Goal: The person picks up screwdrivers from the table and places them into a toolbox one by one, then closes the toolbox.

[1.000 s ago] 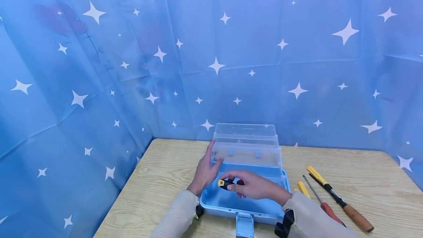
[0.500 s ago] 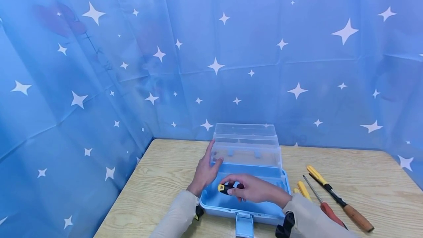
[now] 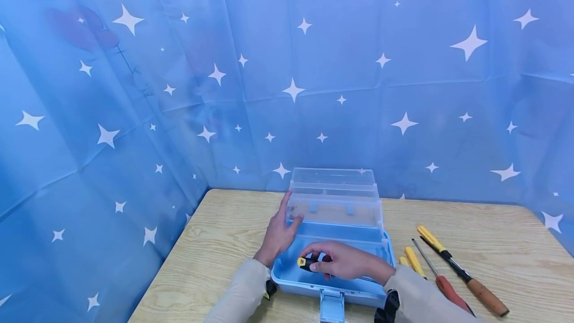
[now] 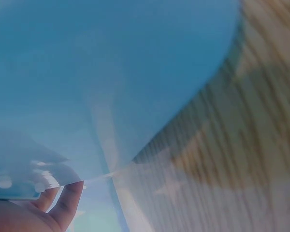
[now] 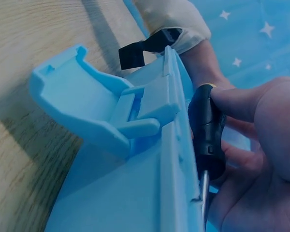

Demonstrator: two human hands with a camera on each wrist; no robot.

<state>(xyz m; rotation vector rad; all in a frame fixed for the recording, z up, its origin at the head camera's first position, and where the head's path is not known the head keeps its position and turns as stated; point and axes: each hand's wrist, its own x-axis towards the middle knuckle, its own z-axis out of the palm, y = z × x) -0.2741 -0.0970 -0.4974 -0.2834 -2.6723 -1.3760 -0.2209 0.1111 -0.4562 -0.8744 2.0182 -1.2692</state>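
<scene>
A light blue toolbox (image 3: 305,289) stands on the table with its clear lid (image 3: 332,193) raised. My left hand (image 3: 277,236) holds the lid's left edge; in the left wrist view its fingers (image 4: 67,205) bend at that edge. Inside the box opening, my right hand (image 3: 345,260) grips a screwdriver (image 3: 307,263) by its black handle with a yellow end. The right wrist view shows the handle (image 5: 207,130) just behind the front rim, thumb near its end, and part of the metal shaft (image 5: 205,193). The shaft's tip is hidden.
The front latch (image 3: 332,305) hangs open. Right of the box lie a red-handled screwdriver (image 3: 450,293), yellow-handled tools (image 3: 413,260) partly behind my right sleeve, a longer yellow-handled tool (image 3: 429,237) and a wooden-handled tool (image 3: 488,297). A starry blue curtain (image 3: 341,64) borders the table.
My right hand has sunk a little lower into the box with the screwdriver. The left hand and the lid have stayed in place.
</scene>
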